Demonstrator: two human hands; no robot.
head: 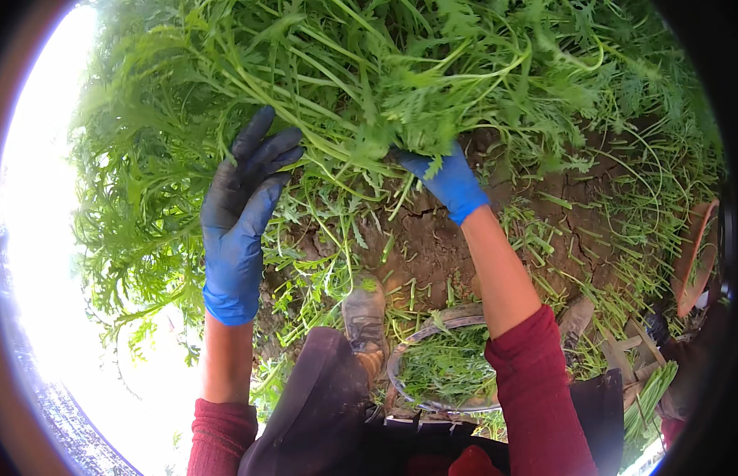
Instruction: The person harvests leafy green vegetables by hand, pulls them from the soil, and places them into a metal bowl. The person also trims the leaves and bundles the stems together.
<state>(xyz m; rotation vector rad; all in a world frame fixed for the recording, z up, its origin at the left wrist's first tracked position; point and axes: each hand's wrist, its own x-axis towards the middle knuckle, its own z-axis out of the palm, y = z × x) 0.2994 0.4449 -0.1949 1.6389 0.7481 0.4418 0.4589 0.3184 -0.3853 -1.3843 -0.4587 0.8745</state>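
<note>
My left hand (244,208), in a blue glove darkened with dirt, is raised with its palm and spread fingers beside the leafy green stems (321,134); it grips nothing. My right hand (446,178), in a blue glove, is at the base of a bunch of serrated-leaf greens (428,113), with cut stem ends showing below it. Leaves hide its fingers, so whether they close on the bunch cannot be told. Tall greens fill the upper part of the view.
Cracked brown soil (434,238) bears cut stubble. A round metal-rimmed basin (395,369) of greens stands between my legs, beside my dirty shoe (364,309). At the right are a reddish-brown dish (693,262), bundled stems (651,395) and a partly visible person (690,369).
</note>
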